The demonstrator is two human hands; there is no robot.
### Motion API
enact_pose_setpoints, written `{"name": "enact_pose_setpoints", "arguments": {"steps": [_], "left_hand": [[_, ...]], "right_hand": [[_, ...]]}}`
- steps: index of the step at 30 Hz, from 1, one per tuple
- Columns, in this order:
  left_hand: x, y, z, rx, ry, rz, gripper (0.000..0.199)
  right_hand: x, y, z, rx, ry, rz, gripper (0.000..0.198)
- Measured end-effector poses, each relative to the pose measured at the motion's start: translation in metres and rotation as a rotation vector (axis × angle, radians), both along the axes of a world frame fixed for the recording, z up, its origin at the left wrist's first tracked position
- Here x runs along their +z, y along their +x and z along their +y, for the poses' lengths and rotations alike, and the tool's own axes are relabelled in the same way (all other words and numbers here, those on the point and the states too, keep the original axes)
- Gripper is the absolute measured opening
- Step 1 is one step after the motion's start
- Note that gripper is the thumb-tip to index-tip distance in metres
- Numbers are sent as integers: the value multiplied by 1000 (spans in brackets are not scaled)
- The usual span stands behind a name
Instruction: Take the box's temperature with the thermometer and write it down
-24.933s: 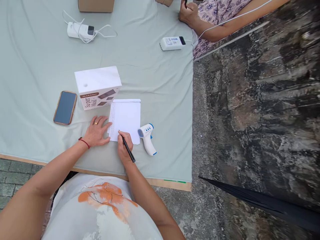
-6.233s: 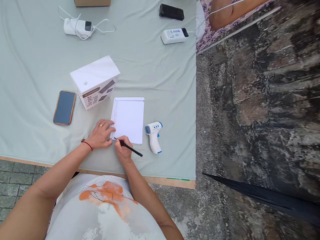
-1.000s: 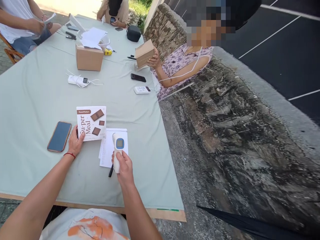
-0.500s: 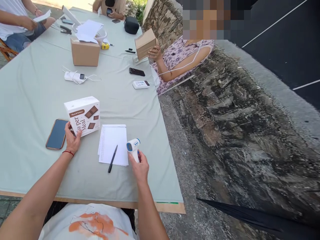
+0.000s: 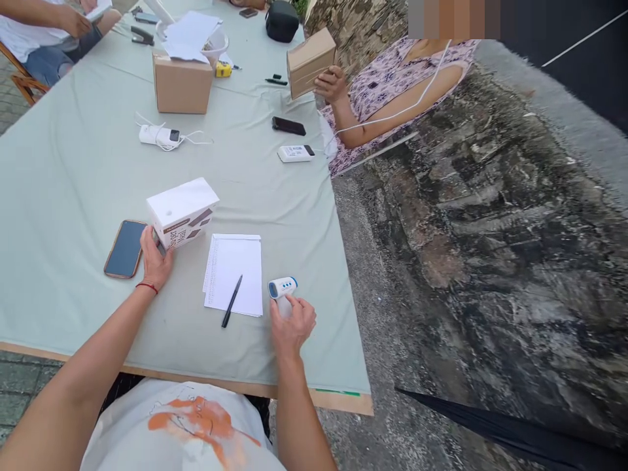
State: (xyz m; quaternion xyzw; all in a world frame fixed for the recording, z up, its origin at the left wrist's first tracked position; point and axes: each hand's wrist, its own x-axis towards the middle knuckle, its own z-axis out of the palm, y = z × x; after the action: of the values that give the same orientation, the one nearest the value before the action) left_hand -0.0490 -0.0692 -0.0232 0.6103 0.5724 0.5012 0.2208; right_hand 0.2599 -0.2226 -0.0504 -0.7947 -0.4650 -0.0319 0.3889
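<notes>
My left hand (image 5: 157, 260) grips the near left end of a white meal box (image 5: 185, 201) with brown bars printed on its side. The box leans away from me, so its white top shows more than its printed face. In my right hand (image 5: 293, 326) is a white and blue infrared thermometer (image 5: 283, 287), its handle mostly covered by my fingers. Between the hands lie several sheets of paper (image 5: 234, 261) with a black pen (image 5: 232, 301) across them. A phone (image 5: 125, 249) in a brown case rests just left of my left hand.
Farther up the table stand a cardboard box (image 5: 182, 84), a white device with a cord (image 5: 159, 136), a dark phone (image 5: 288, 125), another white device (image 5: 296, 154) and a black case (image 5: 282, 21). On the right a seated person holds a small carton (image 5: 311, 62). Another person sits far left.
The meal box has tipped away from me in my left hand, turning its printed face downward. My right hand has tilted the thermometer and lowered it toward the table. The view has shifted slightly.
</notes>
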Motion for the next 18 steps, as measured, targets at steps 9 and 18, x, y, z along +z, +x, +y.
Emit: {"name": "enact_pose_setpoints", "arguments": {"steps": [9,18], "left_hand": [[12,31,-61,-295,54,314,20],[13,38,-63,-662,97,742,51]], "right_hand": [[17,-69,28,303,-268,284,41],[31,-62,28,517,-134,483,37]]}}
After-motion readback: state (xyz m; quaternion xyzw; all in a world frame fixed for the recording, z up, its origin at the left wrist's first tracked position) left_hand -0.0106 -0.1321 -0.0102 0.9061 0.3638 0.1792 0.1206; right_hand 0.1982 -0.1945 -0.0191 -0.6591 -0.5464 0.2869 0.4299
